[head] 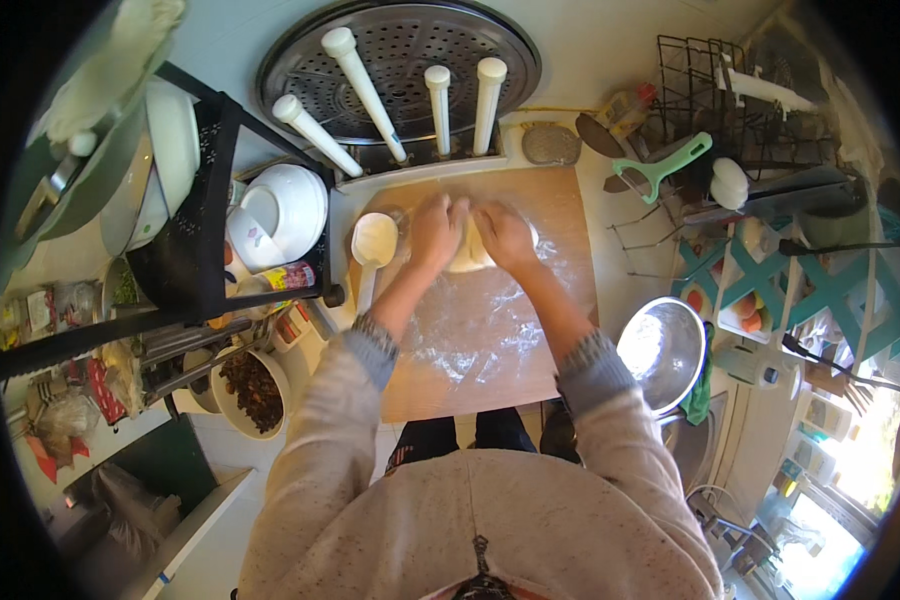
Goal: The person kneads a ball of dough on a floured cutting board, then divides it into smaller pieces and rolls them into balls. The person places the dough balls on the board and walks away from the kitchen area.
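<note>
A pale lump of dough [471,251] lies at the far part of a wooden board [480,397] dusted with white flour. My left hand [435,231] grips the dough's left side with curled fingers. On the other side, my right hand [507,238] has hold of it, and some dough shows past its outer edge. The fingertips of both hands come close together at the far end, and the hands partly hide the dough. Left of my left hand rests a white scoop [376,240] with flour in its bowl, its handle towards me.
A perforated steamer plate [397,75] leans behind white capped tubes [439,112]. On the left, a black rack [229,225] holds white bowls [285,214], near a bowl of dark filling [251,394]. To the right are a shiny metal bowl [660,352] and a green peeler [664,169].
</note>
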